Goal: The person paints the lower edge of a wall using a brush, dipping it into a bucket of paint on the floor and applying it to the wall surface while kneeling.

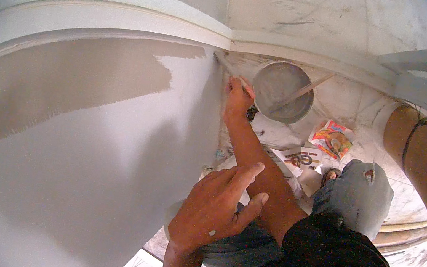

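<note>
My right hand [240,96] is closed around the thin handle of a tool, probably a paintbrush [228,66]. Its dark tip is at the corner of the wall, just under the white trim; the bristles are too small to make out. Wet-looking grey-beige paint [103,61] covers the upper part of the pale wall panel [105,183]. To the right of that hand stands a round bucket of grey paint [280,81], with a flat stick [308,88] lying across it. My left hand [218,209] is nearer to me, empty, thumb apart, with a pale spot on its skin.
White moulded trim [131,15] runs above the panel. On the stained floor lie a colourful printed packet [332,139] and printed paper or card [304,158]. My knee in worn jeans [367,195] is beside them. A brown cylindrical object [424,154] with a dark cord is at the right.
</note>
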`<state>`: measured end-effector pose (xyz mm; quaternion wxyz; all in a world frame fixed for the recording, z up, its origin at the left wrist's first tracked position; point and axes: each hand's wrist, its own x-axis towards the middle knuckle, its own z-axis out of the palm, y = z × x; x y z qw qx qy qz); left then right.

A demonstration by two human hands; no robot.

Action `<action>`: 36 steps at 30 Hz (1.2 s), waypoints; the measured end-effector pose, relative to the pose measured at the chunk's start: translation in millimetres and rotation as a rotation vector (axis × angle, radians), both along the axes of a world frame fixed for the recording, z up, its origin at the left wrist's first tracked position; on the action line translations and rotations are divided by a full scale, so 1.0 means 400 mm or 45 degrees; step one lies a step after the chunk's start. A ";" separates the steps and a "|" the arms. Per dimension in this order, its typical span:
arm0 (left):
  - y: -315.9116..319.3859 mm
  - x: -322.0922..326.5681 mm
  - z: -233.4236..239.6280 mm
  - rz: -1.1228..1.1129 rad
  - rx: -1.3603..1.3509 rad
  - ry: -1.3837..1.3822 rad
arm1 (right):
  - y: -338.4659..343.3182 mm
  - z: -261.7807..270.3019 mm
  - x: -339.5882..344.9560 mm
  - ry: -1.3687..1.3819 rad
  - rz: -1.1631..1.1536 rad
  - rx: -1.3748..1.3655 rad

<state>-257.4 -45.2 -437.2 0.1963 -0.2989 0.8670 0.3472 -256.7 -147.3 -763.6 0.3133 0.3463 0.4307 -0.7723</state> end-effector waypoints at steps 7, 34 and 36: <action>-0.010 0.000 -0.010 0.003 0.040 0.000 | -0.010 0.003 -0.009 -0.269 -0.113 -0.157; -0.009 -0.001 -0.019 0.020 0.055 0.023 | 0.015 0.029 -0.037 -0.140 0.071 -0.277; -0.011 0.002 -0.020 0.002 0.037 0.031 | 0.016 0.040 -0.039 -0.160 0.126 -0.221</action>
